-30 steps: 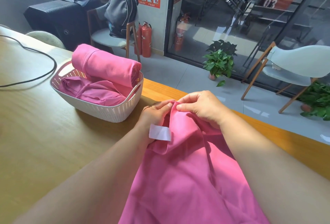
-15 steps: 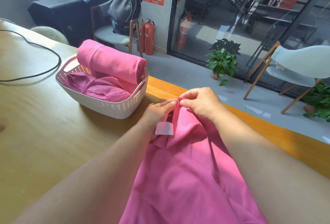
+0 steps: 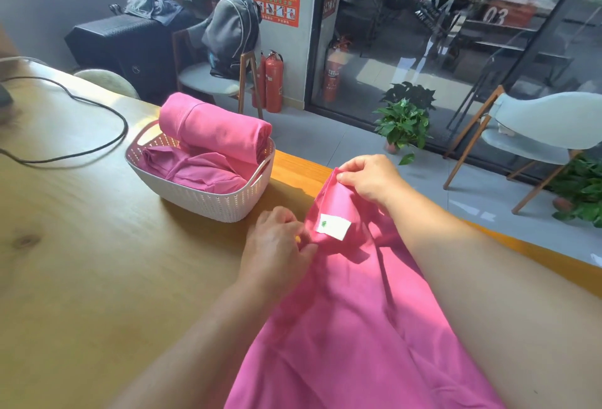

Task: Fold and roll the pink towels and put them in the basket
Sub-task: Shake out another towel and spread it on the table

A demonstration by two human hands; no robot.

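Item one: pink towel (image 3: 351,327), spread from 6 o'clock up to centre on my counter (image 3: 81,262), white label (image 3: 334,227) facing up near its far corner. My right hand (image 3: 371,180) pinches that far corner at 1 o'clock. My left hand (image 3: 277,245) pinches the towel's left edge just beside the label.

Item two: white basket (image 3: 208,203) at 11 o'clock, holding a rolled towel (image 3: 215,130) resting over a crumpled towel (image 3: 195,169).

Item three: black cable (image 3: 97,109), 10 o'clock.
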